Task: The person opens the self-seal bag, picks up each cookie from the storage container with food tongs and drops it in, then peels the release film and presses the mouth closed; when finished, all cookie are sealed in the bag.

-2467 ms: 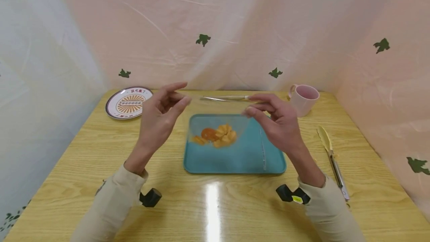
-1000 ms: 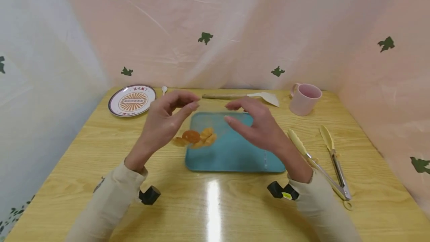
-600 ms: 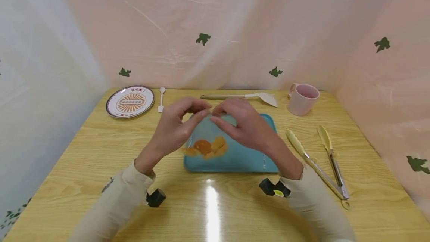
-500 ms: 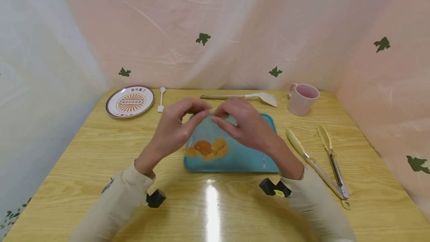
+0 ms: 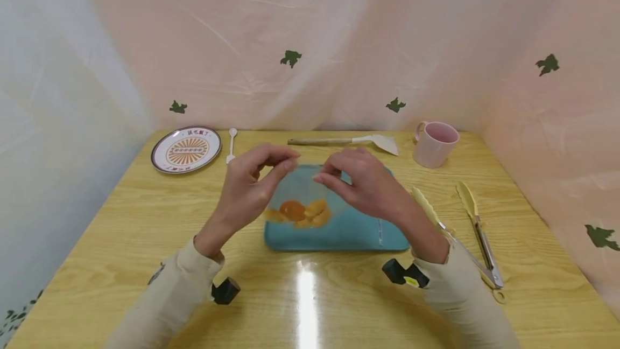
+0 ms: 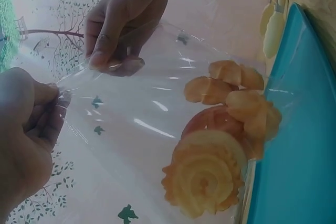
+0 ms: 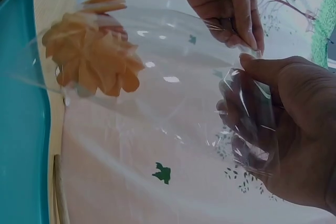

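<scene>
Over the teal tray (image 5: 339, 236) hangs a clear plastic bag (image 6: 136, 114) with several baked pieces at its bottom. Among them are a ruffled, flower-shaped cookie (image 6: 203, 179), a smooth reddish-orange round piece (image 5: 293, 210) and smaller golden lobed pieces (image 7: 105, 61). My left hand (image 5: 252, 187) pinches one side of the bag's upper edge between thumb and fingers. On the other side, my right hand (image 5: 363, 182) pinches the same edge, its fingers showing through the film in the right wrist view. A small gap separates the two hands' fingertips.
A thin clear strip (image 5: 380, 232) lies on the tray's right part. Behind stand a patterned plate (image 5: 188, 149), a small white spoon (image 5: 231, 144), a wooden-handled spatula (image 5: 382, 143) and a pink mug (image 5: 436, 145). Yellow-tipped tongs (image 5: 489, 252) lie at the right.
My hands came together from wide apart, gathering the bag's top until the fingertips nearly met. Since half a second ago, they have parted slightly, the right hand moving right. The bag stays raised.
</scene>
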Available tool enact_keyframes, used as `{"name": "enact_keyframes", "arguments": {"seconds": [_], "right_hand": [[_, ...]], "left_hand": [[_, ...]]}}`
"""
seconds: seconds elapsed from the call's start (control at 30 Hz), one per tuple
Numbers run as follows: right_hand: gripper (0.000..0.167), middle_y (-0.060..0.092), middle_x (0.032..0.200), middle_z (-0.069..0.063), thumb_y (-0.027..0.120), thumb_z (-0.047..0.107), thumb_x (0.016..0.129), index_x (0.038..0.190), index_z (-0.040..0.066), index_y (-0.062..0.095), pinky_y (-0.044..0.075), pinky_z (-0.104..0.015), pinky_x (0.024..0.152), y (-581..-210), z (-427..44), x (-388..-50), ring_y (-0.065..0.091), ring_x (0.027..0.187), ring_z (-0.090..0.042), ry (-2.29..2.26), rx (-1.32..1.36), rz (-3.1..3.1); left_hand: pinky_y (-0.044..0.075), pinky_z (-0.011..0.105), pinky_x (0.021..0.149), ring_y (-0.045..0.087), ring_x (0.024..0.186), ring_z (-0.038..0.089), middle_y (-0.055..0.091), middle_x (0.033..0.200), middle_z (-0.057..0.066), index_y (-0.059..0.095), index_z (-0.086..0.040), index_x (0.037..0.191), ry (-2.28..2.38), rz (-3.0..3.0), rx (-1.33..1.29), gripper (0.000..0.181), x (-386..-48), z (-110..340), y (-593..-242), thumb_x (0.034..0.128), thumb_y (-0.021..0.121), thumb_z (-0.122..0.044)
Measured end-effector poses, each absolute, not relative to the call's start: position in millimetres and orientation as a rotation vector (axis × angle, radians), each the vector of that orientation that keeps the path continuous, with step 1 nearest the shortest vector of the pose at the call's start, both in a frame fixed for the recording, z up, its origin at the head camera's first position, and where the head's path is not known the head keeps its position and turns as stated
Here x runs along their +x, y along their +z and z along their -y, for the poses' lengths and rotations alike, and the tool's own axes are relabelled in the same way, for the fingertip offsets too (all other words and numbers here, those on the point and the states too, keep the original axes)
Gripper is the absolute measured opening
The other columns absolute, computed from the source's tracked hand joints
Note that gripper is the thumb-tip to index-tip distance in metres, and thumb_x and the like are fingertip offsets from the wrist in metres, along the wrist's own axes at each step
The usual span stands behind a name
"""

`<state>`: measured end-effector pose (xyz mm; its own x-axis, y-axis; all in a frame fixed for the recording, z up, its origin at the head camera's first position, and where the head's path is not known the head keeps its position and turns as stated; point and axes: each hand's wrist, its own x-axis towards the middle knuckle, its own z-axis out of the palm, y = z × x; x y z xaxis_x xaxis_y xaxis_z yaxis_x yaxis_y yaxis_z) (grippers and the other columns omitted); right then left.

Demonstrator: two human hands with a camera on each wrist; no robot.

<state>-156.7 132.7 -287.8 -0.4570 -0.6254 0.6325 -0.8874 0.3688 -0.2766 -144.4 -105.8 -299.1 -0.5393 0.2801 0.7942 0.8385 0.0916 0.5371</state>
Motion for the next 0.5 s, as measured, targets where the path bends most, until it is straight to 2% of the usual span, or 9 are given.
{"name": "enact_keyframes", "arguments": {"seconds": [0.13, 0.27, 0.4, 0.43, 0.5], "right_hand": [[0.012, 0.069, 0.084, 0.004, 0.081, 0.004, 0.089, 0.094, 0.010, 0.071, 0.049, -0.043, 0.081, -288, -137, -155, 0.060, 0.074, -0.010, 0.834, 1.307, 2.236], [0.010, 0.067, 0.081, 0.005, 0.079, 0.012, 0.093, 0.090, 0.011, 0.070, 0.048, -0.036, 0.072, -287, -142, -155, 0.056, 0.070, -0.009, 0.844, 1.311, 2.220], [0.036, 0.061, 0.074, 0.007, 0.063, 0.042, 0.102, 0.082, 0.013, 0.064, 0.045, -0.035, 0.069, -288, -146, -156, 0.050, 0.066, -0.008, 0.817, 1.293, 2.206], [0.037, 0.060, 0.074, 0.008, 0.063, 0.043, 0.102, 0.081, 0.013, 0.063, 0.045, -0.035, 0.069, -288, -148, -156, 0.050, 0.066, -0.008, 0.819, 1.287, 2.206], [0.048, 0.059, 0.074, 0.009, 0.051, 0.054, 0.103, 0.080, 0.014, 0.063, 0.044, -0.034, 0.071, -290, -150, -156, 0.050, 0.068, -0.009, 0.835, 1.283, 2.208]], "left_hand": [[0.057, 0.027, 0.078, 0.069, 0.086, 0.020, 0.074, 0.099, 0.015, 0.071, 0.009, 0.105, -1.480, 1.861, -1.074, 0.018, -143, 107, -300, 0.0899, 0.068, 0.019], [0.057, 0.027, 0.079, 0.069, 0.087, 0.019, 0.073, 0.099, 0.019, 0.069, 0.011, 0.105, -1.497, 1.855, -1.069, 0.017, -144, 109, -300, 0.0909, 0.066, 0.020], [0.058, 0.029, 0.080, 0.069, 0.088, 0.021, 0.072, 0.100, 0.021, 0.069, 0.012, 0.105, -1.509, 1.840, -1.071, 0.017, -145, 110, -301, 0.0912, 0.065, 0.020], [0.058, 0.028, 0.080, 0.069, 0.088, 0.020, 0.072, 0.100, 0.021, 0.069, 0.012, 0.105, -1.519, 1.834, -1.062, 0.017, -145, 110, -301, 0.0910, 0.065, 0.020], [0.057, 0.027, 0.079, 0.069, 0.087, 0.019, 0.072, 0.099, 0.020, 0.069, 0.012, 0.104, -1.532, 1.830, -1.045, 0.017, -145, 110, -301, 0.0906, 0.065, 0.021]]}}
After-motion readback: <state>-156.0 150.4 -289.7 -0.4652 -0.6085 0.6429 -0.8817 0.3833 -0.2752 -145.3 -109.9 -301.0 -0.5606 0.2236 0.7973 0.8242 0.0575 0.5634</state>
